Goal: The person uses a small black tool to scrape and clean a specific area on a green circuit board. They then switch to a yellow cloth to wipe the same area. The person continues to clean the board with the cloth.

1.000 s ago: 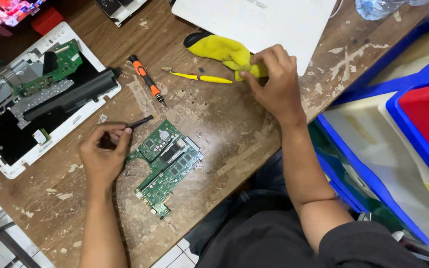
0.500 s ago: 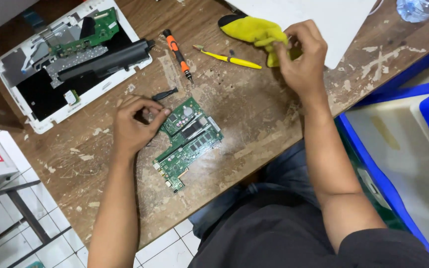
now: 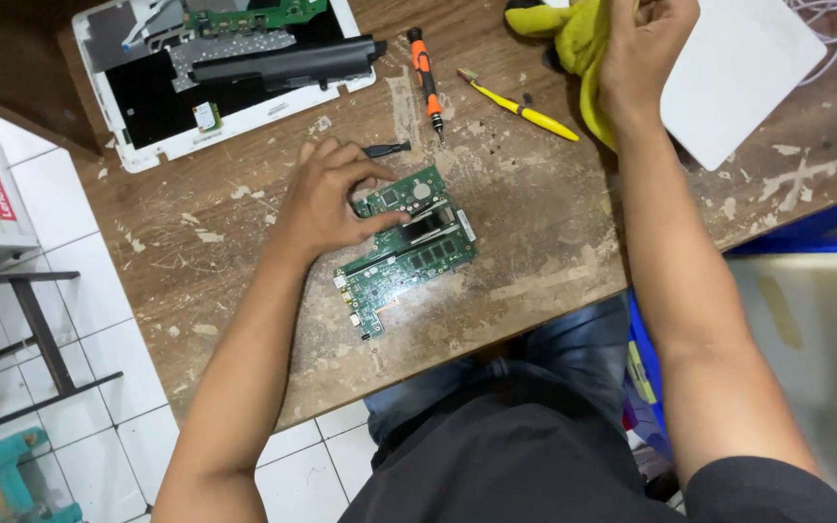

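A green circuit board [image 3: 409,250] lies on the worn wooden table [image 3: 535,223] in front of me. My left hand [image 3: 326,199] rests on its upper left corner, thumb and curled fingers pinching the board's edge. A small black tool [image 3: 387,149] lies just beyond those fingertips; whether they touch it I cannot tell. At the table's far side my right hand [image 3: 646,44] is closed on a yellow cloth [image 3: 573,44] with a black patch.
An opened white laptop base [image 3: 147,126] with a black battery bar sits far left. An orange-and-black screwdriver [image 3: 425,82] and a yellow-handled tool [image 3: 527,109] lie between the hands. A white flat panel [image 3: 743,82] is far right, blue bins [image 3: 806,320] beside my right arm.
My left hand has shifted from the black tool onto the board's corner. My right hand has gathered the yellow cloth further. The view has swung so the laptop base sits higher.
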